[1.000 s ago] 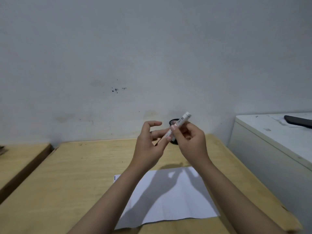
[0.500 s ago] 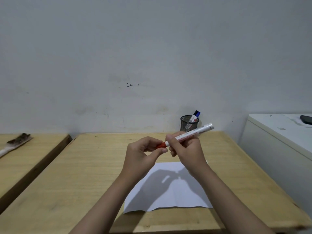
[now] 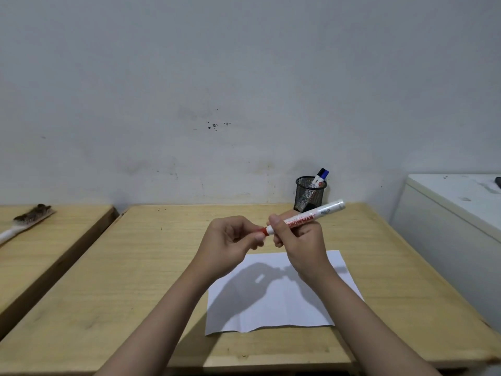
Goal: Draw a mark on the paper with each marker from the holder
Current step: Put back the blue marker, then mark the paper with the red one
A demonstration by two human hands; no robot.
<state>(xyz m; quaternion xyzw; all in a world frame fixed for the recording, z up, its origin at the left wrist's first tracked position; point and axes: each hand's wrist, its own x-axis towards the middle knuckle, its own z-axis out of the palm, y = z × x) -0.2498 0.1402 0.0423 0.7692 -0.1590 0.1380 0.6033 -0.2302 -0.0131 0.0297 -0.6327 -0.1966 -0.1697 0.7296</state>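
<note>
I hold a white marker with red lettering (image 3: 314, 215) above the desk, its barrel gripped in my right hand (image 3: 298, 240). My left hand (image 3: 230, 240) pinches the marker's red cap (image 3: 262, 231) at its lower left end. Beneath both hands a white sheet of paper (image 3: 284, 302) lies flat on the wooden desk (image 3: 135, 267); I see no marks on it. A black mesh holder (image 3: 309, 196) stands at the back of the desk by the wall, with a blue-capped marker (image 3: 321, 176) leaning in it.
A second wooden table (image 3: 54, 240) adjoins on the left, with a brush (image 3: 27, 221) lying on it. A white cabinet (image 3: 455, 226) stands to the right, with a dark object (image 3: 498, 181) at its far edge. A grey wall runs behind.
The view has tilted down and the hands have lowered towards the desk. The marker has swung from steep to nearly level, and its red cap now shows in my left fingers.
</note>
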